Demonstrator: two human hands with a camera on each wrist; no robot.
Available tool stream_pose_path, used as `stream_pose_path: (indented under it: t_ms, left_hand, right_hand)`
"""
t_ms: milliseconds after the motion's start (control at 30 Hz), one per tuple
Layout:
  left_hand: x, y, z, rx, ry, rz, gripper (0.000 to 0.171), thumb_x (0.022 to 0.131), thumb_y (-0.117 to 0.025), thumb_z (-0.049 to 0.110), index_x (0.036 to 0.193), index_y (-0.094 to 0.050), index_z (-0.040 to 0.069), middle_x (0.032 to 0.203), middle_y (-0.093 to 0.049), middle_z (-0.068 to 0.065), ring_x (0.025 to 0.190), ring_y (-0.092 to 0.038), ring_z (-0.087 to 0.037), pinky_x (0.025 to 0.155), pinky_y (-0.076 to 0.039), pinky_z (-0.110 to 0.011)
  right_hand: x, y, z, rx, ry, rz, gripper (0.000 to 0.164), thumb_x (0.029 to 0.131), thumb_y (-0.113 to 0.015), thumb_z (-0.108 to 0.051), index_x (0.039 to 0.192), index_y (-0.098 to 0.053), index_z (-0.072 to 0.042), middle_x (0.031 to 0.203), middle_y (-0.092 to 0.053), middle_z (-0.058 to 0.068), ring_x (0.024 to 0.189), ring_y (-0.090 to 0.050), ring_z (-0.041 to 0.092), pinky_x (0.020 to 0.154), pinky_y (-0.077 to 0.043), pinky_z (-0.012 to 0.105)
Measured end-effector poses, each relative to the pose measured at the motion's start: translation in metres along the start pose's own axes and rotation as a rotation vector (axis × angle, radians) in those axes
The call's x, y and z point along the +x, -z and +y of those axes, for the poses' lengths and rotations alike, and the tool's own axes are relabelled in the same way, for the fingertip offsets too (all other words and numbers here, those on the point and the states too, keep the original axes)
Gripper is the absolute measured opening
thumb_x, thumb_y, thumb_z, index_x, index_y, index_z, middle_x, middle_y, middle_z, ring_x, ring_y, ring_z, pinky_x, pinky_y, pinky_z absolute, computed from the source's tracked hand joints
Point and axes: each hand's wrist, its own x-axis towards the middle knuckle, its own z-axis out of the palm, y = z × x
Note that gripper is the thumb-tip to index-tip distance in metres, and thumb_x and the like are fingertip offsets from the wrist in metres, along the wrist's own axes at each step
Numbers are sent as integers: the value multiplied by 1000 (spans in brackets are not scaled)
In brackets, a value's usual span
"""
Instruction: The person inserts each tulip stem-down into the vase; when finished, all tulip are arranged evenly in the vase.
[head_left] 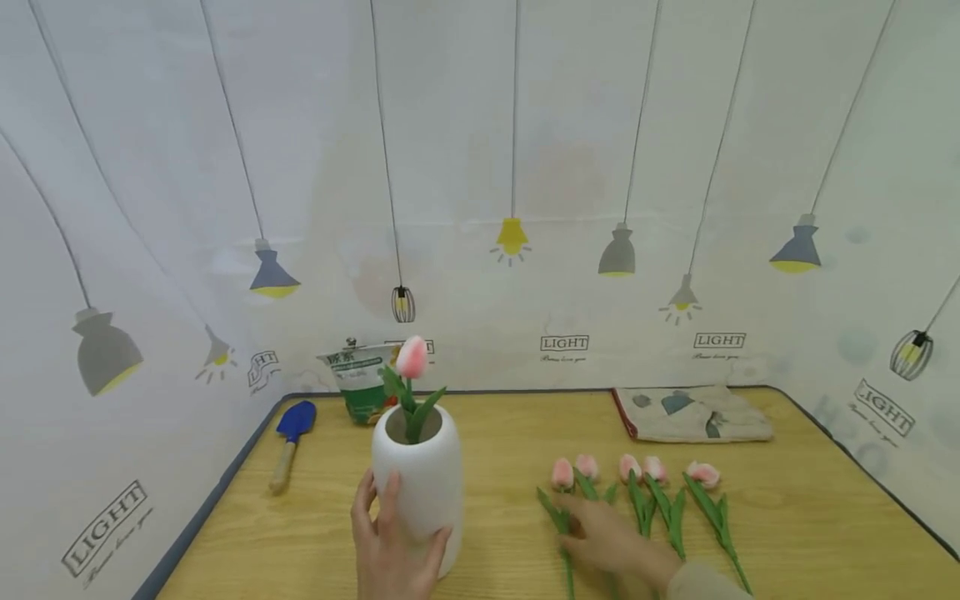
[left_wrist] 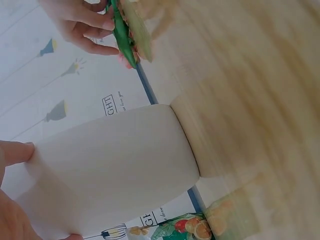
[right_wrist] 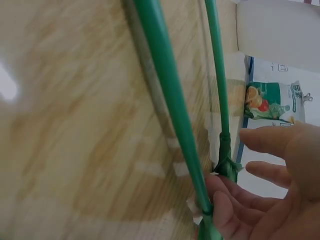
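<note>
A tall white vase (head_left: 420,492) stands upright on the wooden table, and one pink tulip (head_left: 412,358) with green leaves rises from its mouth. My left hand (head_left: 393,533) grips the vase from its near left side, thumb and fingers spread round it. To the right lies a row of several pink artificial tulips (head_left: 630,468), their heads pointing away from me. My right hand (head_left: 600,533) is low over the leftmost ones, its fingers at their leaves. In the right wrist view, the fingertips (right_wrist: 220,187) are beside a green stem (right_wrist: 172,95); a firm hold does not show.
A blue toy shovel (head_left: 295,433) with a wooden handle lies at the left. Behind the vase stands a clipped green-and-white food bag (head_left: 360,387). At the back right there is a folded printed cloth (head_left: 693,414). A curtain (head_left: 480,167) with printed lamps surrounds the table.
</note>
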Motion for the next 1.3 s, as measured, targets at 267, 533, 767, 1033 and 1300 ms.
stream_pose_path:
  t_ms: [267, 533, 767, 1033, 1300]
  left_hand:
    - [-1, -2, -3, -14, -17, 24, 72, 81, -45, 57, 125, -38, 1, 124, -33, -30, 104, -39, -35, 58, -51, -45]
    - [-2, -1, -1, -12, 18, 4, 73, 80, -43, 59, 127, -37, 4, 123, -32, -30, 103, -39, -34, 58, -50, -46]
    - [-2, -1, 0, -17, 48, -23, 73, 79, -42, 59, 128, -36, 5, 122, -32, -31, 102, -39, -36, 59, -50, -47]
    - [-2, -1, -1, -10, 38, -9, 74, 79, -43, 59, 128, -37, 4, 123, -32, -30, 102, -38, -35, 59, -50, -48]
    - [-1, -2, 2, -24, 52, -1, 74, 79, -42, 60, 127, -38, 4, 123, -32, -30, 101, -39, -36, 62, -47, -50]
  right_hand:
    - [8, -7, -9, -37, -72, 38, 37, 74, -65, -5, 108, -55, 3, 55, -45, -6, 44, -36, 0, 40, -33, 15]
    - [9, -16, -9, 47, -77, 122, 34, 68, -59, 5, 101, -55, 10, 49, -41, -8, 38, -33, -2, 35, -27, 11]
    - [9, -20, -6, 130, -109, 163, 36, 69, -60, 4, 104, -56, 8, 58, -46, -3, 43, -35, -1, 39, -31, 12]
    - [14, -10, -17, 296, -135, 219, 38, 76, -62, -2, 113, -56, -5, 88, -53, 11, 62, -49, 8, 50, -43, 20]
    - [26, 32, -62, 372, -12, 332, 40, 79, -63, -6, 118, -53, -11, 92, -50, 13, 68, -56, 9, 55, -48, 21]
